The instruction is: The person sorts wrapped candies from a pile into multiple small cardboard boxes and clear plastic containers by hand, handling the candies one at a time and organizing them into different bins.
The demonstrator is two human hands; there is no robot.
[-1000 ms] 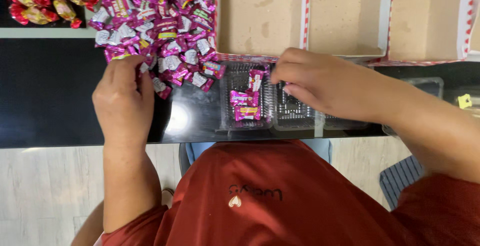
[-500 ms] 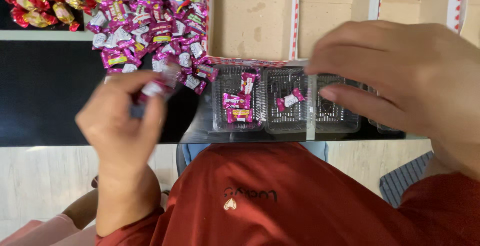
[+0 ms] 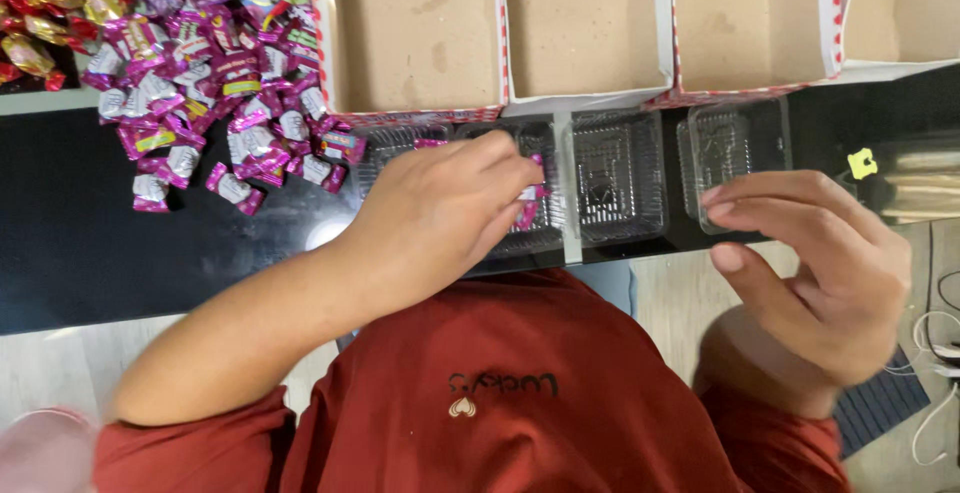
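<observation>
— Where is the left hand [image 3: 440, 208]?

— It reaches across a clear plastic tray [image 3: 510, 188] on the black worktop [image 3: 120, 233], fingers [image 3: 515, 168] pinched around a pink wrapped candy [image 3: 528, 205] over that tray.

— And the right hand [image 3: 810, 273]?

— It hangs off the worktop's near edge, fingers loosely spread and holding nothing, just beside another clear tray [image 3: 735, 158].

— What else lies there?

— A third clear tray [image 3: 615, 178] sits between those two. A heap of pink wrapped candies [image 3: 215, 93] lies to the left, with red and gold sweets [image 3: 35, 13] beyond it. Open cardboard boxes [image 3: 585, 23] with red-and-white edges stand behind the trays.
</observation>
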